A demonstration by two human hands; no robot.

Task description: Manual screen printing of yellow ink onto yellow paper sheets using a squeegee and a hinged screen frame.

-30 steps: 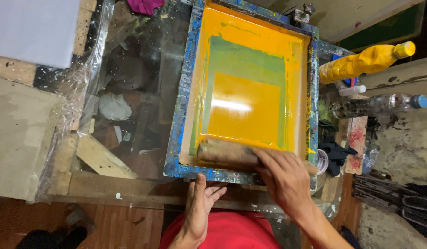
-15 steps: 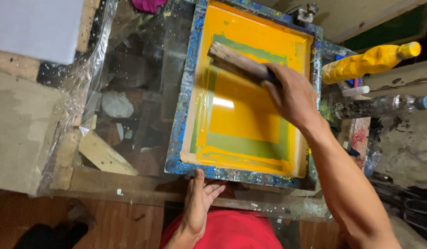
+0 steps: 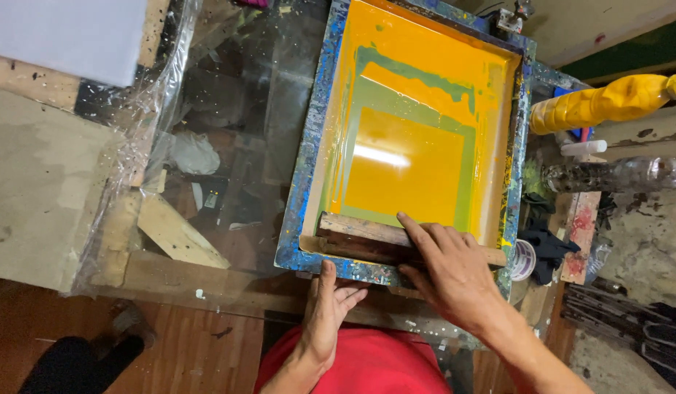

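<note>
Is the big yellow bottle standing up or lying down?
Lying down. The yellow plastic bottle rests on its side right of the blue-framed printing screen, its long body stretched sideways.

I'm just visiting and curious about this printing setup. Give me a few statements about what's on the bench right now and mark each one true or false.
1. The right hand grips the wooden squeegee at the near end of the screen frame. True.
2. The ink on the screen is red. False: it is yellow.
3. The left hand rests at the frame's near edge. True.
4. A yellow bottle lies left of the frame. False: it lies on the right.
</note>
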